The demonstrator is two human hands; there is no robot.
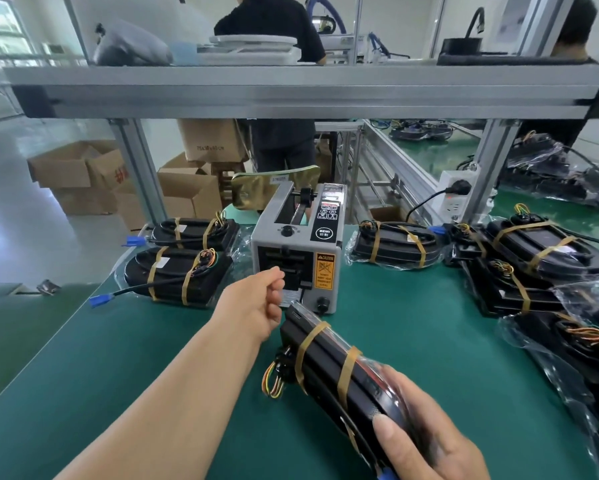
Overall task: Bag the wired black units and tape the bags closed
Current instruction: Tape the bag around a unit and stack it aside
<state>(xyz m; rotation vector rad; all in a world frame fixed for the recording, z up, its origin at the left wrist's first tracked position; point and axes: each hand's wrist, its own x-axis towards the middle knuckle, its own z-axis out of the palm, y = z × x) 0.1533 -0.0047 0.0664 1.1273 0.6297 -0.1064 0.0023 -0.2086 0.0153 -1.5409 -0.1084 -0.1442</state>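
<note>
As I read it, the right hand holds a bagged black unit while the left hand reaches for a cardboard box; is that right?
Not quite. The head view shows the left hand reaching to the front slot of the grey tape dispenser, not a cardboard box. The right hand does hold the bagged black unit.

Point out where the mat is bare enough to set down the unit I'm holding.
Bare mat between tape dispenser and the right pile; also near left, in front of the two left units. Crowded: right edge, both sides of the dispenser.
</note>
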